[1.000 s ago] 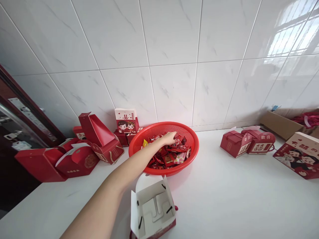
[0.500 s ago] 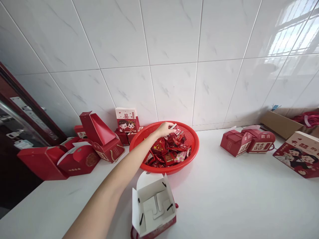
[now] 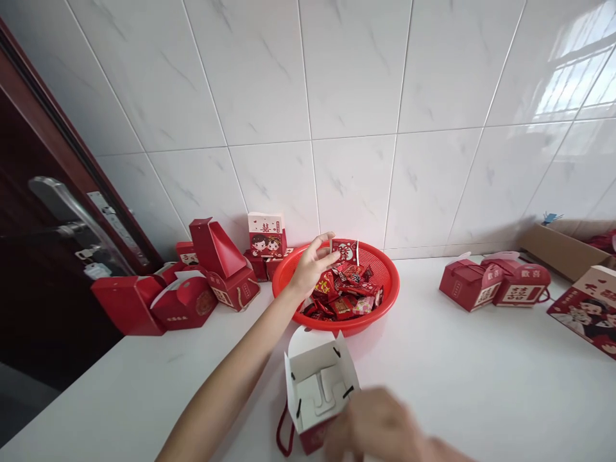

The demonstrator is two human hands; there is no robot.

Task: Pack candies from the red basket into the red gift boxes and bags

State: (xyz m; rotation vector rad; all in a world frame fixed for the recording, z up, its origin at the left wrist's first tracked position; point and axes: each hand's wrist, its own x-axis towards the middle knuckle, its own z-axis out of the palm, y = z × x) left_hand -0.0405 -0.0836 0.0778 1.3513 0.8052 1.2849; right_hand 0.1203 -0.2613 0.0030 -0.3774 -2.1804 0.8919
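Observation:
My left hand (image 3: pixel 312 264) is over the red plastic basket (image 3: pixel 392 301), its fingers closed on a red printed packet (image 3: pixel 344 251) above the heap of wrapped candies (image 3: pixel 344 292). In front of the basket stands an open box (image 3: pixel 315 378), white inside and red outside, its flaps up and a dark red cord hanging at its left. Inside it only the white folded bottom shows. My right hand (image 3: pixel 373 423) is blurred by motion at the box's front right corner; its fingers are smeared.
Red gift boxes (image 3: pixel 185 298) stand at the left near a dark door (image 3: pixel 43 269), and one printed box (image 3: pixel 266 236) is behind the basket. Two closed boxes (image 3: pixel 469 282), a larger printed box (image 3: pixel 590 308) and a cardboard carton (image 3: pixel 561 247) are at the right.
My right hand has come into view at the lower right of the open box. My left hand has lifted slightly, and the packet in it now faces the camera. The view has shifted left.

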